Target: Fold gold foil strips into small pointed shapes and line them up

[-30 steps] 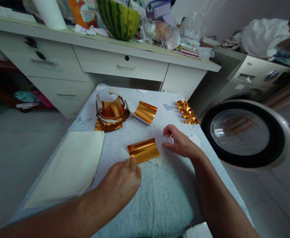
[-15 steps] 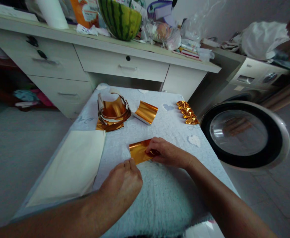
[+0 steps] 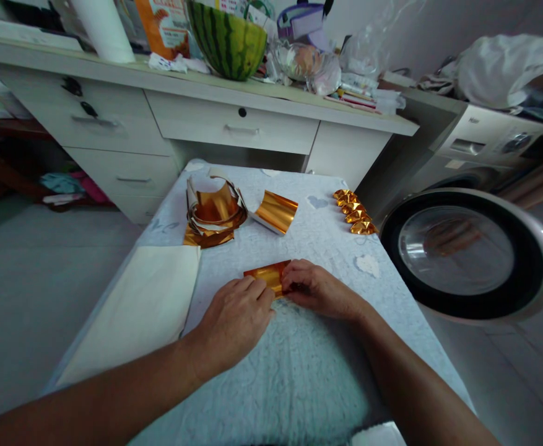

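A sheet of gold foil paper (image 3: pixel 267 276) lies on the cloth-covered table, between my two hands. My left hand (image 3: pixel 241 313) has its fingers closed over the near left edge of the sheet and hides that part. At the sheet's right end, my right hand (image 3: pixel 315 286) pinches the foil with bent fingers. Behind them rests a curved gold sheet (image 3: pixel 277 212) with a pale underside. To its left stands a ring-shaped stack of gold foil sheets (image 3: pixel 215 210). Several folded gold foil pieces (image 3: pixel 357 214) sit in a row at the table's right edge.
A cream paper sheet (image 3: pixel 136 303) covers the table's left side. Beyond the table is a white desk (image 3: pixel 234 118) with drawers, bearing a cut watermelon (image 3: pixel 227 40) and plastic bags. On the right, a washing machine's round door (image 3: pixel 466 254) hangs open beside the table.
My left hand has moved up and slightly right, over more of the foil. Less of the sheet shows now. My right hand has shifted slightly right and keeps its pinch.
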Action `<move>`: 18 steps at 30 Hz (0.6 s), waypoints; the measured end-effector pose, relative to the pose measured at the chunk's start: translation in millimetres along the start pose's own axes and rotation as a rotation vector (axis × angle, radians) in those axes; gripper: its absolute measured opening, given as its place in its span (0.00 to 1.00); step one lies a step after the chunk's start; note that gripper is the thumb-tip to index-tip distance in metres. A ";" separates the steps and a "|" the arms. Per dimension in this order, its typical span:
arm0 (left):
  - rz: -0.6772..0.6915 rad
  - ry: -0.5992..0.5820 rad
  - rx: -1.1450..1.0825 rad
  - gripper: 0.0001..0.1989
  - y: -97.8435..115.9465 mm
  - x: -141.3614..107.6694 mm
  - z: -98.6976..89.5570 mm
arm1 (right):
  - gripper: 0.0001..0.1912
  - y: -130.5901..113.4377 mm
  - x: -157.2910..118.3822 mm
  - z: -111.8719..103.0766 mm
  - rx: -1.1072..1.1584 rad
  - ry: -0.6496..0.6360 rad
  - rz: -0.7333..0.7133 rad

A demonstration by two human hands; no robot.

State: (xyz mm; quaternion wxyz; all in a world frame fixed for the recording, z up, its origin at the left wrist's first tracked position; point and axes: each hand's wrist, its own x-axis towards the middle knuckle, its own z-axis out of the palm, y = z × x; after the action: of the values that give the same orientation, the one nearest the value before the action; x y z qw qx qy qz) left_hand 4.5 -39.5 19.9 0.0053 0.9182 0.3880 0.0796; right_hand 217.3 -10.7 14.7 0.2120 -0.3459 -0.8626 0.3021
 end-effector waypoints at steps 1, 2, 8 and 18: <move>0.006 -0.005 -0.002 0.04 -2.2 1.1 2.1 | 0.06 -0.4 -0.6 0.0 0.000 0.006 0.003; 0.012 -0.006 0.004 0.05 -4.3 2.1 3.8 | 0.06 -0.9 -1.1 0.2 -0.003 0.013 0.007; 0.064 -0.046 0.030 0.09 -10.9 4.0 7.5 | 0.09 -5.6 -3.0 3.4 -0.114 0.025 0.067; -0.122 -0.085 -0.189 0.12 -15.3 4.4 5.8 | 0.04 -3.9 -4.1 -1.1 -0.116 0.063 0.155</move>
State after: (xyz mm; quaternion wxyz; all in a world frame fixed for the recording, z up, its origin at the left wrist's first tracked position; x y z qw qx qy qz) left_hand -2.5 -25.3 13.7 0.1133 0.8907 0.4336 0.0765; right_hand 218.9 -15.6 17.4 0.1945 -0.4324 -0.8424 0.2561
